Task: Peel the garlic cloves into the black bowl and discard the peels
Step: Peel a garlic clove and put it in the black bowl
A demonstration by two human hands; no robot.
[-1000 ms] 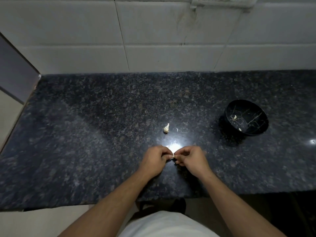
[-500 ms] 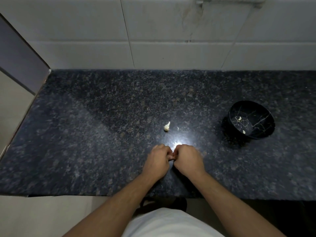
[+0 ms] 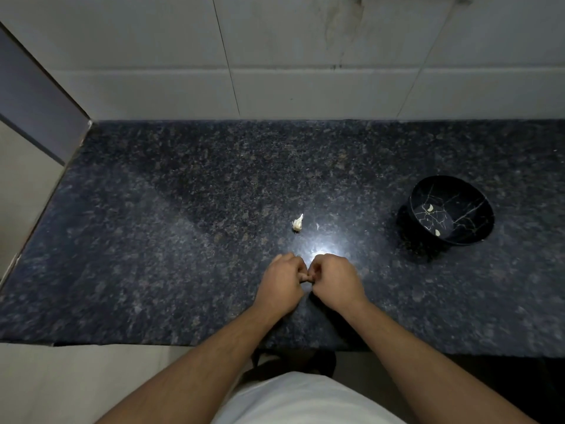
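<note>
Midway through the peeling, by the look of things. Inside the round black bowl with thin gold crack-like veining (image 3: pixel 452 209), right of centre in the frame: two pale peeled garlic cloves, one toward the upper left of its inside (image 3: pixel 429 207), another lower down near the front wall (image 3: pixel 437 232). So at least two done.

On the dark speckled granite countertop (image 3: pixel 153 240), just above the middle of the frame: a small whitish garlic piece with a papery tip (image 3: pixel 298 223), lying alone, well apart from the bowl and a little above the hands. Hard to tell whether an unpeeled clove or a bundle of husk. Just beside it, to its right, a tiny pale flake of peel (image 3: pixel 317 226).

Lower centre: left hand (image 3: pixel 282 284) and right hand (image 3: pixel 334 281) brought together knuckle to knuckle, both with fingers curled in, thumbs and fingertips meeting in the narrow gap between. Probably pinching a clove there and working the skin off, but whatever is held stays hidden behind the fingers, so no saying for sure.

Left to do, judging from this: finish the piece between the fingers and drop it into the bowl, deal with the whitish piece on the counter, then gather and throw out the loose peel. No bin or waste container anywhere in view.
</note>
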